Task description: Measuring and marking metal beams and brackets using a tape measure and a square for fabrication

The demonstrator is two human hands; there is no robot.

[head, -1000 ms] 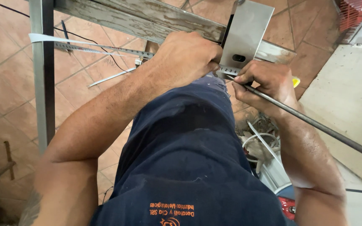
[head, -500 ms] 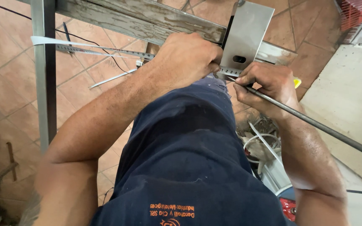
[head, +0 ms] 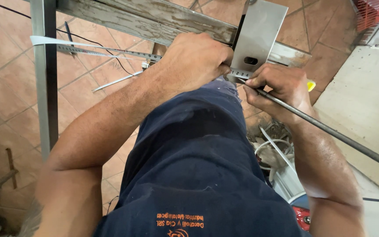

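Left hand [head: 196,59] clamps steel square [head: 259,37] | right hand [head: 277,90] grips rod [head: 330,131]

We see a plain silver-grey metal square [head: 259,37] at one o'clock, its ruled edge marked in black. The long bar [head: 154,19] across twelve o'clock is grey, streaked and blotched with whitish wear. A dark grey, almost black rod [head: 330,131] runs toward four o'clock. Our shirt [head: 194,166] at six o'clock is navy with orange lettering. The floor tiles [head: 5,48] at nine o'clock are terracotta with pale grout lines.
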